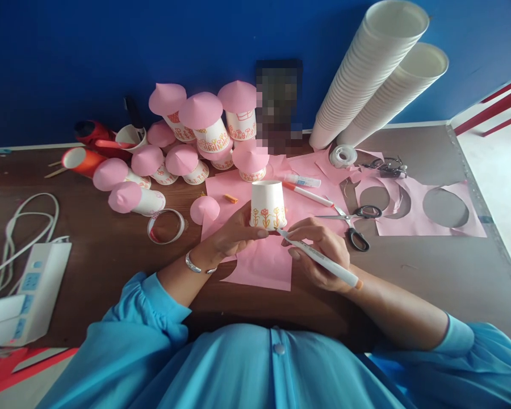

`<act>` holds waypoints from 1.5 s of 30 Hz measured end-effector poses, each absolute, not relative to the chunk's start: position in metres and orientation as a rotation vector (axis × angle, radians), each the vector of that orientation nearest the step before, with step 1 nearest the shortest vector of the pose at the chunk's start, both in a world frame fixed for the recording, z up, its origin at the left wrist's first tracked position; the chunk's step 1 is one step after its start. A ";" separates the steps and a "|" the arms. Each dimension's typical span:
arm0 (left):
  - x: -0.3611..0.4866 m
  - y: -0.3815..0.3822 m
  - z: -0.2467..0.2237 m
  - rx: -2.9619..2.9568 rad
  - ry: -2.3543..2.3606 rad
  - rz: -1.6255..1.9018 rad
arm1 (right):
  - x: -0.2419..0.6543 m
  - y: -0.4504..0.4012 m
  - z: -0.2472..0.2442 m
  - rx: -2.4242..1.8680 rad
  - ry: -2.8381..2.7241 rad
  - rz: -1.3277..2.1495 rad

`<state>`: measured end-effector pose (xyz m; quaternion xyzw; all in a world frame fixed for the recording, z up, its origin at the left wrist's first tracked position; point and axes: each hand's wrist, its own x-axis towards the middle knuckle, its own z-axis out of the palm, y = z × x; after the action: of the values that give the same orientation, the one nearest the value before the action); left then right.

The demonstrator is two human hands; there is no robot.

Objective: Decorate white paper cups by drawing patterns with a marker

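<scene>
My left hand (pixel 237 232) is closed around the lower left side of an upside-down white paper cup (pixel 267 196), its thumb along the rim. Orange and yellow flowers are drawn round the lower part of the cup. In my right hand (pixel 319 253) is a white marker (pixel 323 262) with an orange end, its tip at the cup's rim. Pink paper (pixel 266 264) lies beneath both hands. Just behind the cup are a second marker (pixel 310 196) with a red end, a glue stick (pixel 302 180) and a small orange cap (pixel 230 198).
Several decorated cups with pink cone tops (pixel 201 111) stand or lie at the back left. Tall stacks of white cups (pixel 366 68) lean at the back right. Scissors (pixel 357 221), clear tape (pixel 343 154) and cut pink paper (pixel 426 224) lie right; a power strip (pixel 45 284) lies left.
</scene>
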<state>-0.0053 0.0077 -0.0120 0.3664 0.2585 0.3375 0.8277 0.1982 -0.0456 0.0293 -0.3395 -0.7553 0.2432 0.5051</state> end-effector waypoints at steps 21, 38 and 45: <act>-0.010 0.007 -0.014 0.790 0.533 0.730 | 0.201 -0.045 0.033 -0.813 -1.869 0.450; -0.008 0.009 0.004 0.601 0.579 0.778 | 0.202 -0.042 0.018 -0.825 -1.794 0.293; -0.007 0.010 0.001 0.760 0.676 0.920 | 0.212 -0.030 -0.002 -0.929 -1.878 0.263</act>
<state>-0.0071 0.0096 0.0006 0.3508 0.3121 0.4246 0.7741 0.2119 -0.0304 -0.0022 -0.3829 -0.7739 0.1084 0.4927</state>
